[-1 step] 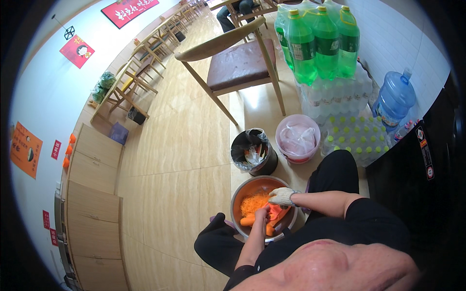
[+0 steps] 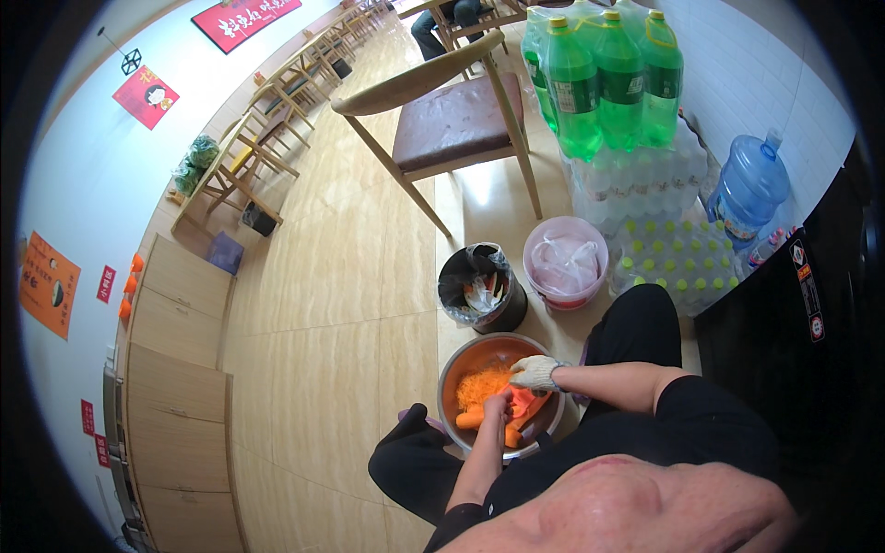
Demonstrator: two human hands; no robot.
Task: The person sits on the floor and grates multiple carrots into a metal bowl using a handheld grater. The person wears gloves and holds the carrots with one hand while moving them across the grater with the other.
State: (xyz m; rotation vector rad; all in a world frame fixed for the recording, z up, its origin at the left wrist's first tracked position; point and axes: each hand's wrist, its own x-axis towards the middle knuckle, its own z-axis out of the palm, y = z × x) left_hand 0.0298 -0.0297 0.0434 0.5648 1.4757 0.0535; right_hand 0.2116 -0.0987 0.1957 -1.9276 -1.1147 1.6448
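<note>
A wide metal bowl point(image 2: 449, 366) stands between my knees with shredded carrot point(image 2: 479, 385) in its far left part. Whole peeled carrots point(image 2: 470, 419) lie in its near part. My left hand point(image 2: 499, 405), bare, is closed on an orange-red grater point(image 2: 522, 400) that slants over the bowl; its outline is partly covered by my hands. My right hand point(image 2: 535, 372) wears a pale knitted glove and is curled over the grater's far end. Whatever its fingers hold is hidden beneath the glove.
Beyond the bowl stand a lined black bin point(image 2: 502, 313) and a pink bucket point(image 2: 564, 302) with a white plastic bag. Bottle packs point(image 2: 678, 267), green drink bottles point(image 2: 616, 92) and a blue water jug point(image 2: 751, 180) fill the right. A wooden chair point(image 2: 456, 120) stands ahead; cabinets point(image 2: 175, 396) line the left.
</note>
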